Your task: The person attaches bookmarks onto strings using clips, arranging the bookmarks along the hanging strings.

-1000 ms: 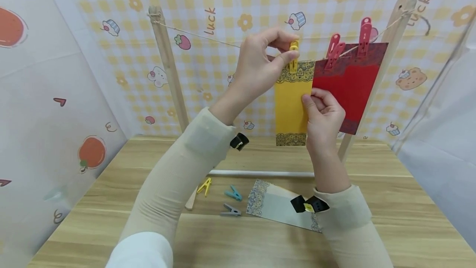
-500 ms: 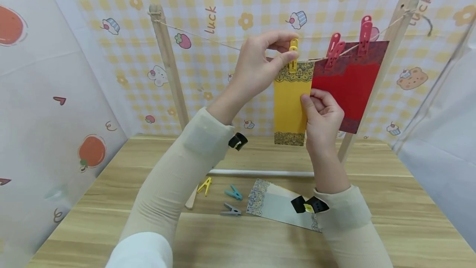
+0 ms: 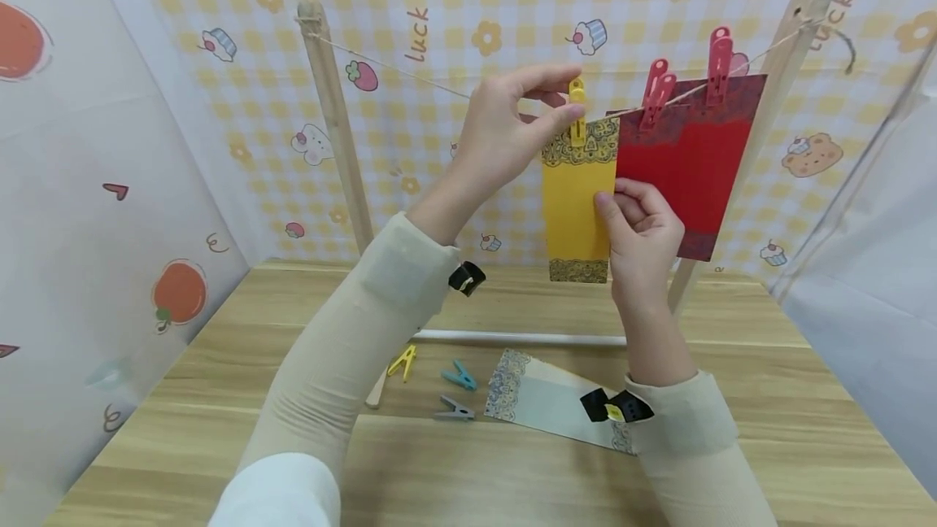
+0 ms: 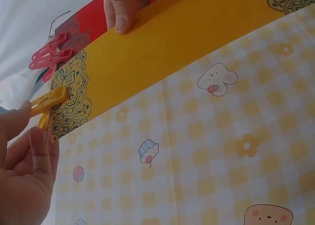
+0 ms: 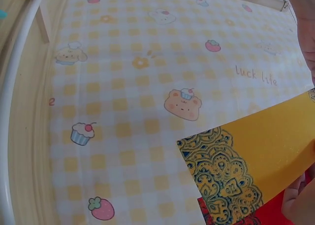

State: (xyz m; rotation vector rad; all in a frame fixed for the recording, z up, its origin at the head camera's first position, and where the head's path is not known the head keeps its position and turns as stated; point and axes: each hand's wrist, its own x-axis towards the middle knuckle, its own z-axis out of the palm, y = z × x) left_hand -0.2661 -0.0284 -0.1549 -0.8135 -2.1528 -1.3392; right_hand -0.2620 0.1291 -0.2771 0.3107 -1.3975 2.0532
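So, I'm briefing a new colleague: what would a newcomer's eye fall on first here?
Probably the bright yellow card right of centre in the head view, its edge pinched by the right hand while the left hand holds a yellow clip at its patterned top. To its right, the large red card hangs beneath red clips. Below, a pale patterned card lies on the wooden table.

The words "luck life" (image 5: 256, 76) are printed on the yellow-checked backdrop cloth (image 5: 123, 77), cut off in the head view.

Your beige sleeves (image 3: 315, 381) have broad cuffs (image 3: 411, 263); white fabric (image 3: 281, 494) shows behind your left one, black attachments (image 3: 594, 405) at both cuffs.
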